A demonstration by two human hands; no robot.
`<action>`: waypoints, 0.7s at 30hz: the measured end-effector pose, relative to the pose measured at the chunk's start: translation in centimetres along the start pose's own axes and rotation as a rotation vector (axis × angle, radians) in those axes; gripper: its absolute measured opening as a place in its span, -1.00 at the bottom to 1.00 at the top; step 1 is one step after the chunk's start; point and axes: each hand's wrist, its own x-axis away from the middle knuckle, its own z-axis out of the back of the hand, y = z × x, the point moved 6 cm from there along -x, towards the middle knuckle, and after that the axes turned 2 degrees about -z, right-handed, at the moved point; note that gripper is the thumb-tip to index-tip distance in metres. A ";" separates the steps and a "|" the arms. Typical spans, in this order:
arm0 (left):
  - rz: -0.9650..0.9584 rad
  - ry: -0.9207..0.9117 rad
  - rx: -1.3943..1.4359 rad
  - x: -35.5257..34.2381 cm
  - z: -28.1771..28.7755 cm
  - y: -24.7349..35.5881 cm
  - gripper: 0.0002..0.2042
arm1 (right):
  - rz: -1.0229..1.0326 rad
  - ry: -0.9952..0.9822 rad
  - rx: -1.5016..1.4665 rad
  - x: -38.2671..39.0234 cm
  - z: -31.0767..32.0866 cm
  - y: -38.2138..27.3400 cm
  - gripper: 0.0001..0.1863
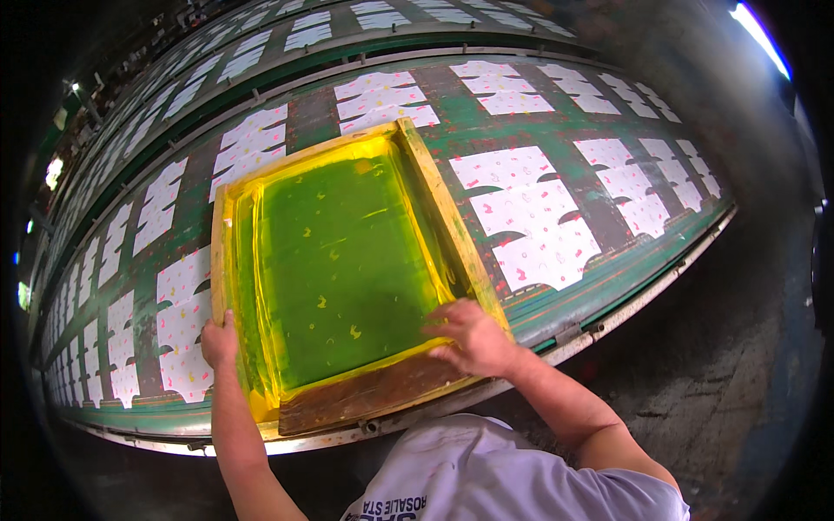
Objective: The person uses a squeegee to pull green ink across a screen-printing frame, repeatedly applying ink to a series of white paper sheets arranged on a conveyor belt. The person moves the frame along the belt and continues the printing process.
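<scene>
A screen-printing frame with yellow-stained wooden sides lies at a slant in front of me. Its green mesh carries small pale motifs, and yellow ink streaks its inner edges. My left hand is closed on the frame's left side, thumb up along the wood. Over the near right corner, my right hand reaches in with fingers apart and slightly blurred; I see nothing held in it. A dark brown wooden board runs along the frame's near side, partly under the right hand.
A long green printing table has a metal rail along its near edge. White cut fabric pieces with small red and pink prints lie in rows around the frame. Another table with similar pieces stands beyond. Dark floor shows at right.
</scene>
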 end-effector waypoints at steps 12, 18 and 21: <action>-0.045 0.034 0.040 -0.9 -0.7 -0.8 -0.48 | -0.361 0.417 -0.609 0.2 0.3 15.3 -0.32; -0.076 -0.052 0.269 -1.4 -1.7 -2.1 -0.59 | -0.569 0.667 -0.973 1.4 -0.9 17.3 -0.43; -0.103 -0.038 0.381 -1.7 -2.2 -2.9 -0.62 | -0.585 0.645 -1.032 1.1 -0.5 16.8 -0.42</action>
